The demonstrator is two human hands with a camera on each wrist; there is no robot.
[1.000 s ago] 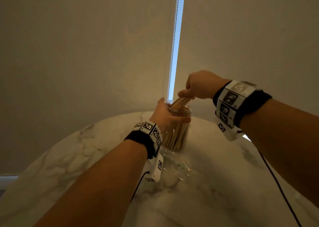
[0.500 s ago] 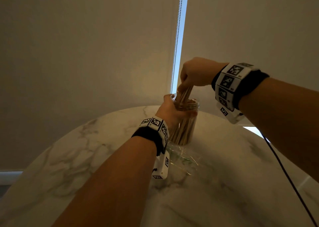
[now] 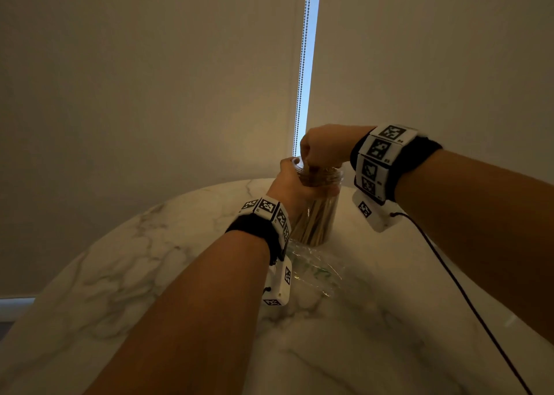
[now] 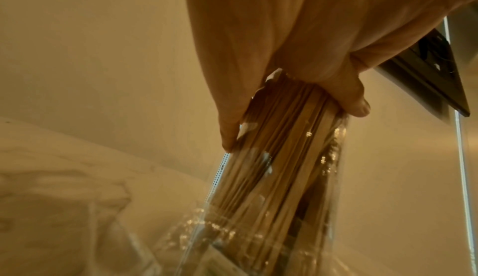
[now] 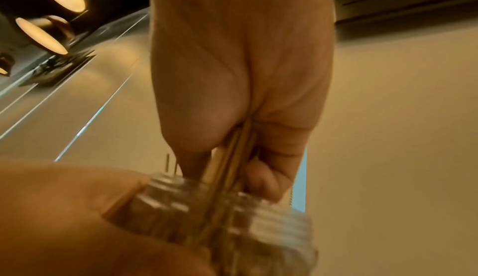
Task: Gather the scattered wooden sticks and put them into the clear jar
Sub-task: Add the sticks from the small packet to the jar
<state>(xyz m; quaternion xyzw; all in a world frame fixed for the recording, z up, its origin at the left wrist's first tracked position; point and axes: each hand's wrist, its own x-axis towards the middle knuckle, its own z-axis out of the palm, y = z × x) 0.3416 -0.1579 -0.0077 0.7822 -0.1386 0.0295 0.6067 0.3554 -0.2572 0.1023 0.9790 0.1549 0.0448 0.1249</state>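
My left hand (image 3: 295,189) grips the clear glass jar (image 3: 319,214) below its neck. My right hand (image 3: 325,148), directly above its mouth, pinches thin wooden sticks (image 5: 234,153); I'd lower them straight, then release.

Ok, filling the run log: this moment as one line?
left hand: grips clear glass jar | right hand: pinches thin wooden sticks at jar mouth | jar: on white marble table

Both forearms are bare. Behind the fingers, each wrist wears a black band (image 3: 254,229) ringed with white square tiles bearing black-and-white coded markers (image 3: 379,150). A white camera block (image 3: 280,283) hangs under each, trailing a thin dark cable (image 3: 467,298).
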